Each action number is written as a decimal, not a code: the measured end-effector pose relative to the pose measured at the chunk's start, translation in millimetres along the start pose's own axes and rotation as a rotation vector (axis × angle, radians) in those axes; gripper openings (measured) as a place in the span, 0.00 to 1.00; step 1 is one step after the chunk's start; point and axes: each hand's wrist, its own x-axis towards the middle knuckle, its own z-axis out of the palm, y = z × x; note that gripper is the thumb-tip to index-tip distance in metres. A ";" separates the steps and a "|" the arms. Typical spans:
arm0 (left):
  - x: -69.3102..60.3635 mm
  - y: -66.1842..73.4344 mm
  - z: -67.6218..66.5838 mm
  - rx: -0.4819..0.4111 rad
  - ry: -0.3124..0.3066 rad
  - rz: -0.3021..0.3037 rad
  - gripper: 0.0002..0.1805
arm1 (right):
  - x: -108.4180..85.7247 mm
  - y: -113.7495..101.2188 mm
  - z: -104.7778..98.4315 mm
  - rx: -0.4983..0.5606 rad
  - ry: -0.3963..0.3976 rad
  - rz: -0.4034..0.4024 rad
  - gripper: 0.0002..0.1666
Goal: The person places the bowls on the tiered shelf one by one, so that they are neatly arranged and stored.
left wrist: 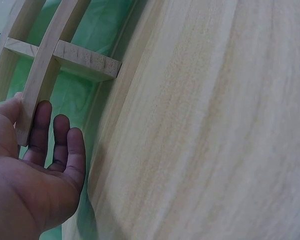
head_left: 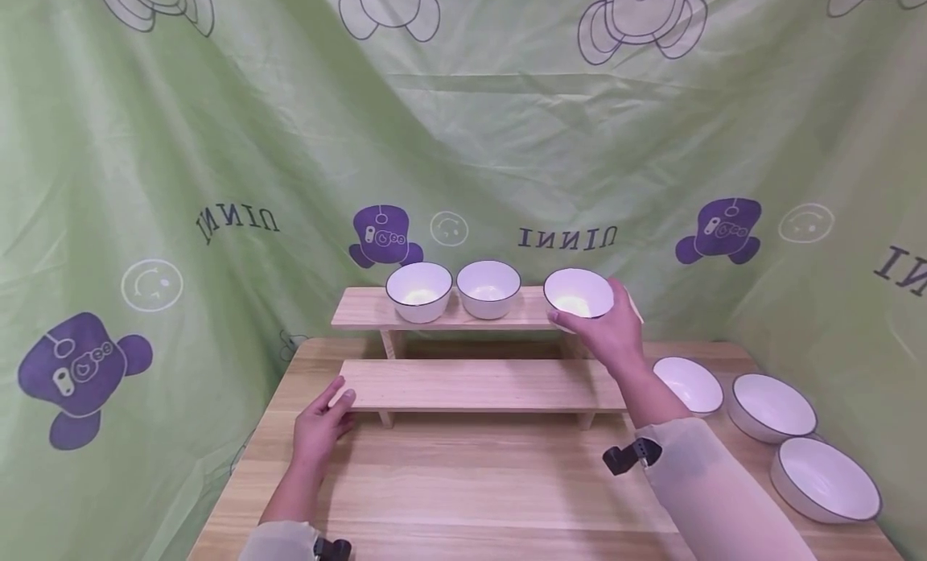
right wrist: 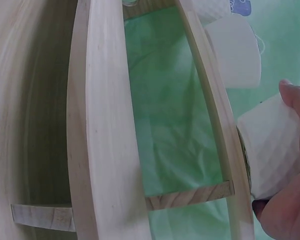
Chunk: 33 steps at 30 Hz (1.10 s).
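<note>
My right hand (head_left: 617,334) grips a white dark-rimmed bowl (head_left: 578,291) at the right end of the upper board (head_left: 362,307) of a two-tier wooden stand. In the right wrist view that bowl (right wrist: 272,145) is tilted slightly, close against the board's edge; whether it bears on the board I cannot tell. Two matching bowls, one on the left (head_left: 420,295) and one in the middle (head_left: 488,291), sit upright on the same board. My left hand (head_left: 319,432) pinches the left end of the lower board (head_left: 471,384), thumb on top and a finger beneath.
On the table's right side stand three more white bowls: one behind my right forearm (head_left: 688,384), one further right (head_left: 773,408) and one nearer (head_left: 826,480). The wooden table (head_left: 463,480) extends in front of the stand. A green printed curtain (head_left: 463,142) hangs close behind.
</note>
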 end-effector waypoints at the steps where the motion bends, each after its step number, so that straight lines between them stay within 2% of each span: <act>1: 0.0 0.0 0.2 -0.001 0.000 0.001 0.39 | 1.1 -0.6 0.6 -0.001 -0.003 0.004 0.83; 24: 1.3 -1.2 1.2 -0.010 -0.003 -0.002 0.40 | 23.4 -7.3 12.5 -0.002 -0.037 0.040 0.84; 33: 1.1 0.0 0.2 -0.011 -0.008 -0.007 0.40 | 24.4 -4.5 10.5 -0.016 -0.071 -0.006 0.84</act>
